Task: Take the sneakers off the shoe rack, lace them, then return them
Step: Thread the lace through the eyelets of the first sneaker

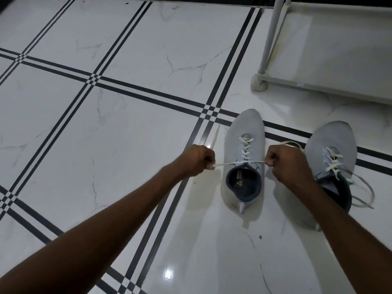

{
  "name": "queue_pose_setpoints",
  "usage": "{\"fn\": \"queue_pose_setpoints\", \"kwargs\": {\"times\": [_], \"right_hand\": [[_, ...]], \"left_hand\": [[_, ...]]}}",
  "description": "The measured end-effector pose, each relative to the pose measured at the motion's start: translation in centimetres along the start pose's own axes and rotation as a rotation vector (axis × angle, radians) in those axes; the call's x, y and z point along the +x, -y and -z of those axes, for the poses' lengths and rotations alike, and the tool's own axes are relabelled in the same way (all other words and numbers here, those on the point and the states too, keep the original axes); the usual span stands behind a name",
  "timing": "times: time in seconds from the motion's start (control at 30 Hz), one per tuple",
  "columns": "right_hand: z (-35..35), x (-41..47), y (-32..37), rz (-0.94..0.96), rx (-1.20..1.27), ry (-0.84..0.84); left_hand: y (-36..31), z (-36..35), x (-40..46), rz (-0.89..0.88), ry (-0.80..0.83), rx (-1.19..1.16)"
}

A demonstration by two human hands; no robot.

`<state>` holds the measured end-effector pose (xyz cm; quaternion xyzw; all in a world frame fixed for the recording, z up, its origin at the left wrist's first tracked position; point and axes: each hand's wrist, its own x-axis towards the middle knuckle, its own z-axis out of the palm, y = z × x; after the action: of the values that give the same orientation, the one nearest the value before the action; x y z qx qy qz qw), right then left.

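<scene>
Two light grey sneakers with white laces stand on the tiled floor, toes pointing away from me. The left sneaker point(244, 149) is laced up to its top eyelets. Its white lace point(244, 162) stretches taut across the opening between my hands. My left hand point(196, 160) is shut on the lace's left end, just left of the shoe. My right hand point(286, 164) pinches the right end, between the two shoes. The right sneaker point(333, 149) is partly hidden by my right forearm, and its lace ends lie loose on the floor.
The white shoe rack point(297, 83) stands at the upper right, its corner foot and upright post close beyond the sneakers. White marble-look floor tiles with black stripe bands point(148, 96) spread to the left and front.
</scene>
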<state>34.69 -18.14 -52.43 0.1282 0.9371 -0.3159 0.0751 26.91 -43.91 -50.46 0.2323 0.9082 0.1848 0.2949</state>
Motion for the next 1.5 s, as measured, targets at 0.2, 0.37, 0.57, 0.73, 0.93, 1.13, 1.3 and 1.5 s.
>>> {"fn": "queue_pose_setpoints", "kwargs": {"times": [0.2, 0.37, 0.57, 0.73, 0.93, 1.13, 1.3, 1.5], "right_hand": [[4.5, 1.2, -0.5, -0.064, 0.225, 0.393], [6.8, 0.8, 0.9, 0.024, 0.417, 0.538], [5.1, 1.3, 2.8, -0.006, 0.783, 0.499], [2.2, 1.2, 3.7, -0.081, 0.881, 0.169], [0.8, 1.0, 4.6, -0.028, 0.703, 0.032], [0.6, 0.4, 4.6, 0.002, 0.496, 0.113], [0.5, 0.6, 4.7, 0.011, 0.507, 0.103], [0.8, 0.9, 4.6, 0.008, 0.571, 0.136]], "left_hand": [[2.2, 3.5, -2.1, 0.061, 0.228, -0.543], [0.0, 5.4, -1.5, -0.050, 0.285, -0.848], [-3.6, 3.5, 1.3, -0.094, 0.232, -1.126], [-4.6, 0.8, 3.1, 0.146, 0.026, -1.183], [-4.5, -0.5, 4.6, 0.196, 0.089, -1.173], [-4.2, -0.6, 5.3, 0.135, 0.161, -1.213], [-4.3, -0.7, 5.7, 0.208, 0.128, -1.216], [-4.4, -0.6, 5.5, 0.206, 0.285, -1.298]]}}
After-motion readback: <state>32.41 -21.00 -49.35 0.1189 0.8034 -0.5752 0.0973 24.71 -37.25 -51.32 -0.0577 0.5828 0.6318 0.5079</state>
